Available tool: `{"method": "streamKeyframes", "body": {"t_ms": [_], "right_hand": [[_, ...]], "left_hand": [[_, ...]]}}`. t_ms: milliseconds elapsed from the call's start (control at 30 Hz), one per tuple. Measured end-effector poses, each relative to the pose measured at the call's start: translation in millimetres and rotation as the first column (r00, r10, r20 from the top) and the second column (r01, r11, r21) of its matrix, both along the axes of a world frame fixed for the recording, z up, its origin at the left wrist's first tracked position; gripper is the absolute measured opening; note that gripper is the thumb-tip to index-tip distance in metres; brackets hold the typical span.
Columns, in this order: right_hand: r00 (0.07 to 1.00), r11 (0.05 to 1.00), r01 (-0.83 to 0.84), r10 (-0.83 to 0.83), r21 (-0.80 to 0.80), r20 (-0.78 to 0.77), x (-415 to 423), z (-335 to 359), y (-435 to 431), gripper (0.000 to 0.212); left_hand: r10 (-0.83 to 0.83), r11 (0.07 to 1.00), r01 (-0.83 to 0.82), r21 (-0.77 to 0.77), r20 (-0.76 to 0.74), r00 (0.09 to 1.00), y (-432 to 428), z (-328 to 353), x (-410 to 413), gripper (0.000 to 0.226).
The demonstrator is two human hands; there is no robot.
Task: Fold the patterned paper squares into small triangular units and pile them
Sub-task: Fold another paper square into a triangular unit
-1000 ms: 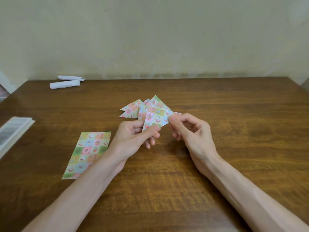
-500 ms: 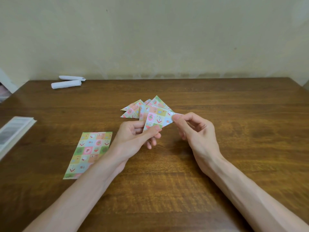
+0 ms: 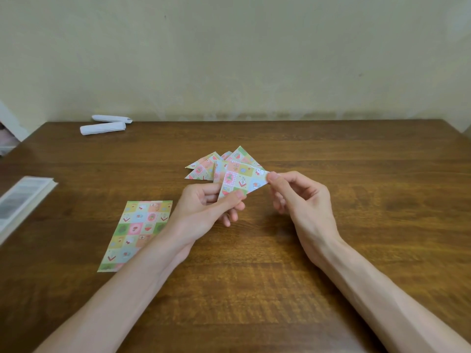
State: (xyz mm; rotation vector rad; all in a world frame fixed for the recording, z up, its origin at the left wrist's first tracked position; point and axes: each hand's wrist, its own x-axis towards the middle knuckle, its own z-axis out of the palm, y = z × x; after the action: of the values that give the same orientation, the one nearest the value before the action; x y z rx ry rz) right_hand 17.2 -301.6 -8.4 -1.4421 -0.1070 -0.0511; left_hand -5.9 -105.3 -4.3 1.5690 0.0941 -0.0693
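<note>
Centrally, a partly folded patterned paper [image 3: 240,182] is held above the wooden table [image 3: 331,161], pinched at its lower left corner by the left hand [image 3: 209,212] and at its right tip by the thumb and forefinger of the right hand [image 3: 300,202]. Just behind it, a pile of folded triangles [image 3: 204,169] is seen. A flat patterned sheet [image 3: 135,233] lies to the left, partly covered by the left forearm.

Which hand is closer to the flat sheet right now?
Left. The left hand is just right of the flat sheet, its forearm crossing the sheet's edge; the right hand is farther right, pinching the far corner of the folded piece.
</note>
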Motion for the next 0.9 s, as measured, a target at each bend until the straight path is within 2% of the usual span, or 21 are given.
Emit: {"method": "streamKeyframes", "body": {"t_ms": [300, 500, 567, 667, 767, 900], "right_hand": [[0.996, 0.998, 0.065, -0.066, 0.016, 0.062, 0.1, 1.9, -2.5, 0.025], [0.995, 0.995, -0.099, 0.098, -0.03, -0.014, -4.7, 0.1, 6.2, 0.031], [0.992, 0.991, -0.122, 0.122, -0.056, -0.011, -5.0, -2.5, 8.2, 0.026], [0.994, 0.992, -0.107, 0.108, -0.066, 0.005, -4.1, -5.2, 9.3, 0.014], [0.997, 0.996, -0.078, 0.079, -0.05, 0.021, -1.6, -6.5, 6.3, 0.016], [0.997, 0.995, -0.073, 0.074, -0.061, 0.021, -3.6, -6.2, 7.2, 0.017]], "left_hand": [[0.043, 0.998, -0.046, -0.048, -0.049, 0.998, 3.1, 0.5, 0.6, 0.022], [0.07, 0.997, -0.07, -0.033, -0.008, 0.998, 2.7, 1.1, 0.4, 0.019], [0.041, 0.999, -0.041, -0.025, -0.005, 0.999, 0.6, 0.7, -0.8, 0.018], [0.019, 0.999, -0.02, -0.03, -0.021, 1.0, -2.5, 0.8, -2.1, 0.021], [-0.003, 0.998, 0.0, -0.057, -0.062, 0.998, -3.7, 2.9, -2.7, 0.023], [0.015, 1.0, -0.015, -0.01, -0.036, 0.999, -2.8, 3.6, -1.8, 0.022]]}}
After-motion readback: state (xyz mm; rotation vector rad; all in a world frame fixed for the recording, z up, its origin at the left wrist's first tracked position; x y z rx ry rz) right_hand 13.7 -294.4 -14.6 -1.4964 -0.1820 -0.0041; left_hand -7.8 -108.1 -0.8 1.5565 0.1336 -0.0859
